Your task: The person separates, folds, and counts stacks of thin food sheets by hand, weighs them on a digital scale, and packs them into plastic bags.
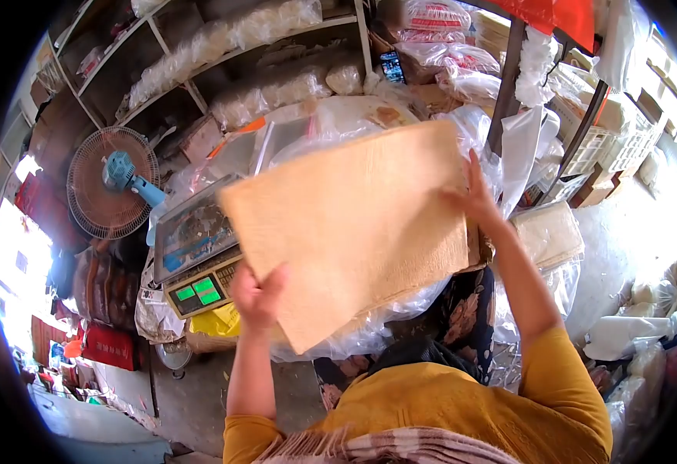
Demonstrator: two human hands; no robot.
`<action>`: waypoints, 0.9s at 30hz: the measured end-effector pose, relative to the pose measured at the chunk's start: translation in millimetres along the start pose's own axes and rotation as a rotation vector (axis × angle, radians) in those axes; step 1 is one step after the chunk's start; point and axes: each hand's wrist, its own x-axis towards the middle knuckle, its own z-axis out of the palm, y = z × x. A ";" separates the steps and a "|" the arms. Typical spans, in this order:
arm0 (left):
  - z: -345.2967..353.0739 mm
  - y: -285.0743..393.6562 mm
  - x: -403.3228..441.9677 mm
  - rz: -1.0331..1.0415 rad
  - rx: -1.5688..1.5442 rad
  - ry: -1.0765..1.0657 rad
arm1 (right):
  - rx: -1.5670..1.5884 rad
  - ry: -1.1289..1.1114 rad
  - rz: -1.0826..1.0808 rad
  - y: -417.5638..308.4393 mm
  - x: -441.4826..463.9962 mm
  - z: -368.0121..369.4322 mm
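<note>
A large rectangular tan sheet (350, 232) is tilted in front of me; its layered lower edge suggests a stack of thin sheets. My left hand (258, 295) is closed on its lower left edge, thumb on the face and the other fingers partly hidden. At the right edge, my right hand (477, 197) has its fingers spread and slightly blurred, some touching the face of the sheet. Left of the sheet is a weighing scale (211, 290) with lit green displays and a metal tray (172, 259). Clear plastic wrapping (412, 305) lies under the sheet.
A standing fan (114, 182) is on the left. Shelves (277, 46) with bagged goods line the back, beside a phone (392, 67) with its screen lit. A dark post (507, 89) and white crates (590, 151) stand to the right. A red bag (109, 346) is low left.
</note>
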 end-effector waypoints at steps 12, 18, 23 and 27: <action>95.9 -36.9 21.6 0.405 0.444 0.050 | -0.081 0.030 0.053 -98.9 -26.0 90.5; 125.0 -27.9 23.8 0.475 0.412 0.029 | -0.227 -0.042 -0.247 -101.6 -34.4 108.9; 120.8 2.0 16.1 0.216 0.241 -0.215 | 0.098 -0.169 -0.202 -103.5 -41.9 102.3; 116.2 -24.9 15.5 0.298 0.210 -0.228 | 0.075 0.070 0.007 -98.9 -31.2 98.5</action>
